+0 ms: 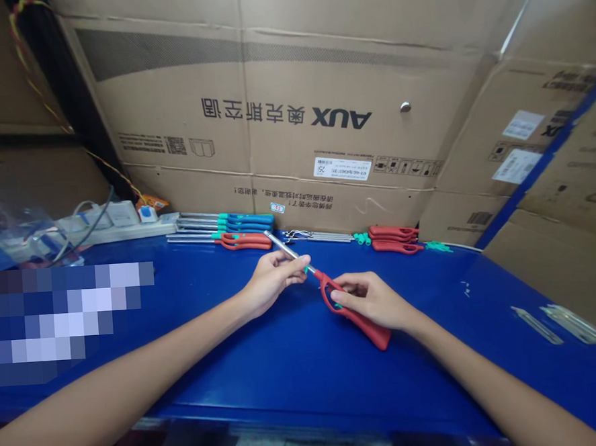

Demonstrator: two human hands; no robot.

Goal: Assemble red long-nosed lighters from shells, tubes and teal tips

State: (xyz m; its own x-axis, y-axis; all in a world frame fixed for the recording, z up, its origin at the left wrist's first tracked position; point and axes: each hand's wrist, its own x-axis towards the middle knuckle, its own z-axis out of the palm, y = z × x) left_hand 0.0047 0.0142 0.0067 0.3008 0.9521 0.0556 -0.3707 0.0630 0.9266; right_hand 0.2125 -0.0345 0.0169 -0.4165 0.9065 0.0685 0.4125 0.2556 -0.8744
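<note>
A red long-necked gas lighter (368, 330) is held at a slant between my two hands above the blue table. My left hand (276, 277) is closed around its silver metal tube, near a green collar where the tube meets the red body. My right hand (371, 299) grips the red handle by the trigger loop, with a bit of green trigger showing. Behind my left hand lies a stack of finished-looking lighters, blue ones (250, 222) over red ones (243, 241), tubes pointing left.
Along the cardboard wall (278, 63) lie loose metal tubes (332, 237), green collars (361, 239), red lighter bodies (394, 238) and small green parts (438, 247). A power strip (127, 230) is at back left. Clear plastic packets (571, 323) rest at right on the blue table (267, 379).
</note>
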